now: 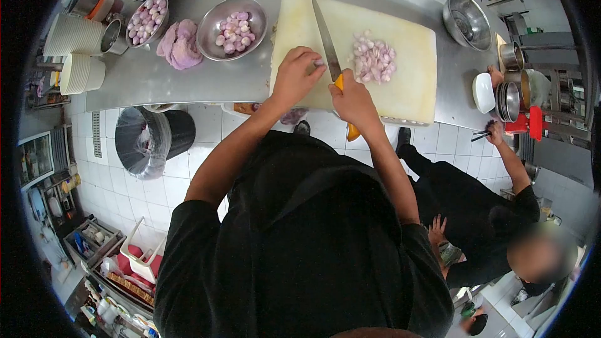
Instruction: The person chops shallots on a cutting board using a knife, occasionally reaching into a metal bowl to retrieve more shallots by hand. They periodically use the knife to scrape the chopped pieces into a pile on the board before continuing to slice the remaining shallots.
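My right hand [355, 103] is wrapped round the yellow handle of a large knife [325, 34], whose blade points away from me over a white cutting board [413, 44]. Left of the blade, my left hand [297, 76] pinches a small shallot [318, 62] at its fingertips, above the board. A pile of cut shallots [374, 57] lies on the board to the right of the knife. Whole peeled shallots [236, 31] sit in a steel bowl [205, 36] left of the board.
Further left are a pinkish cloth [179, 45], another bowl of shallots [146, 21] and stacked white containers [75, 74]. A lined bin [147, 141] stands below the counter. At right are an empty steel bowl [467, 21], a white dish [483, 92] and a co-worker [476, 213].
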### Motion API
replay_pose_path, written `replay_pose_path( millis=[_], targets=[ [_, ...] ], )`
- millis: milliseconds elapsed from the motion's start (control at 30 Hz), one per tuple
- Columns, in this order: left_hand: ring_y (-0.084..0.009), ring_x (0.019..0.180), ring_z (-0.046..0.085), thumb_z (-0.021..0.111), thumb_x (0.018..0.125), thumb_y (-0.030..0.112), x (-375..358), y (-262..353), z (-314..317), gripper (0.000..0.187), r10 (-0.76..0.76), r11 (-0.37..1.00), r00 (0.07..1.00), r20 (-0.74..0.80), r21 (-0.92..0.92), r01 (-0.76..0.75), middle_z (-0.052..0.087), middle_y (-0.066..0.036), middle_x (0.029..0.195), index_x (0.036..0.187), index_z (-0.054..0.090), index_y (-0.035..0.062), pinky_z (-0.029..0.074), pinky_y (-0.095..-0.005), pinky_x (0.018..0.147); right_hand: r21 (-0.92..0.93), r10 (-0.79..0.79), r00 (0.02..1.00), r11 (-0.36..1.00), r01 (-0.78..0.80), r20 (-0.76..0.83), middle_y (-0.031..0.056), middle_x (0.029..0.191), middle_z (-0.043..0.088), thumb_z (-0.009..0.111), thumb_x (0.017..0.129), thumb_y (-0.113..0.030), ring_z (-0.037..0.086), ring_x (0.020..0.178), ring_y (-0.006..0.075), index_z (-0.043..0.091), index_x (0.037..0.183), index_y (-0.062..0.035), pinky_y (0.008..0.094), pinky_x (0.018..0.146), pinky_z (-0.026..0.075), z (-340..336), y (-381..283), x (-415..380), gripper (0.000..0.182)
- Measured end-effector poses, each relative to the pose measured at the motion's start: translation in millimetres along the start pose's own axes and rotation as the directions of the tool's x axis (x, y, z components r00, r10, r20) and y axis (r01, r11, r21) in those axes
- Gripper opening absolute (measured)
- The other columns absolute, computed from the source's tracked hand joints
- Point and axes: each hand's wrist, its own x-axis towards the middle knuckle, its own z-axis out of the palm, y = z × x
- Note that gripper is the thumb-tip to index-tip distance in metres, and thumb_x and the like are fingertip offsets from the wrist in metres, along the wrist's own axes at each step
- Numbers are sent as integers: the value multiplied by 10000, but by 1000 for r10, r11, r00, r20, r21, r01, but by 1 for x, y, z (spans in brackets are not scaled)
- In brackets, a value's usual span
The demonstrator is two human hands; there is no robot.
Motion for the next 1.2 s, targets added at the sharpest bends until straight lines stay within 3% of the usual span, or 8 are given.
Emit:
replay_pose_path(
  millis=[533, 633, 733, 833, 933, 967, 1100, 1200],
  targets=[
    [-308, 940, 654, 710, 851, 137, 4, -7, 8, 147, -49, 997, 999, 23, -63, 51, 692, -109, 957, 921, 744, 12, 531, -392, 853, -15, 93, 987, 996, -92, 130, 369, 910, 659, 569, 956, -183, 654, 917, 535, 419, 1110, 54, 594, 860, 497, -22, -23, -27, 320],
    [-309, 947, 651, 703, 856, 139, 3, -9, 9, 144, -18, 1000, 1000, -2, -24, 18, 692, -112, 969, 920, 745, 17, 531, -398, 860, -69, -20, 999, 997, 23, 47, 372, 895, 655, 567, 958, -183, 656, 898, 534, 415, 1119, 57, 600, 839, 499, -5, -12, -10, 327],
    [-308, 949, 650, 702, 860, 144, 4, -11, 10, 142, -48, 998, 998, 28, -50, 49, 694, -113, 979, 920, 747, 24, 530, -405, 863, 66, 12, 998, 998, -16, 59, 370, 867, 652, 568, 957, -186, 652, 883, 539, 411, 1103, 53, 609, 816, 499, 1, -9, 9, 320],
    [-309, 951, 649, 706, 861, 153, 3, -13, 8, 142, -3, 999, 1000, 23, -33, 4, 695, -111, 984, 921, 748, 32, 528, -408, 867, 110, 186, 958, 971, -214, 220, 375, 850, 647, 571, 957, -189, 638, 879, 557, 411, 1103, 44, 619, 807, 495, -39, -43, -11, 318],
    [-314, 945, 649, 713, 854, 157, 3, -13, 10, 141, -8, 1000, 1000, 5, -25, 8, 695, -110, 976, 911, 747, 32, 527, -408, 868, -118, -102, 994, 988, 97, -38, 352, 811, 651, 563, 959, -182, 675, 776, 511, 416, 1102, 42, 575, 742, 533, 6, -6, 3, 303],
    [-314, 945, 649, 713, 853, 156, 3, -13, 11, 141, -3, 1000, 1000, 12, -26, 3, 695, -109, 974, 911, 748, 33, 527, -407, 867, -145, -152, 983, 980, 136, -104, 323, 778, 652, 547, 963, -169, 686, 637, 445, 413, 1093, 43, 526, 662, 558, 27, 10, 17, 283],
    [-308, 946, 650, 714, 855, 156, 1, -14, 6, 140, 12, 1000, 1000, 20, -11, -11, 694, -104, 966, 915, 753, 36, 529, -402, 860, 136, 99, 980, 983, -123, 171, 310, 766, 654, 537, 968, -164, 672, 561, 419, 400, 1056, 41, 507, 592, 559, -34, -34, -5, 262],
    [-303, 946, 651, 712, 856, 154, 4, -14, 10, 139, 28, 1000, 1000, 3, 6, -28, 692, -100, 958, 928, 758, 44, 531, -400, 856, 77, 34, 996, 996, -41, 82, 288, 734, 652, 541, 969, -160, 671, 525, 383, 406, 1064, 50, 466, 523, 551, -10, -23, 2, 267]
  ],
)
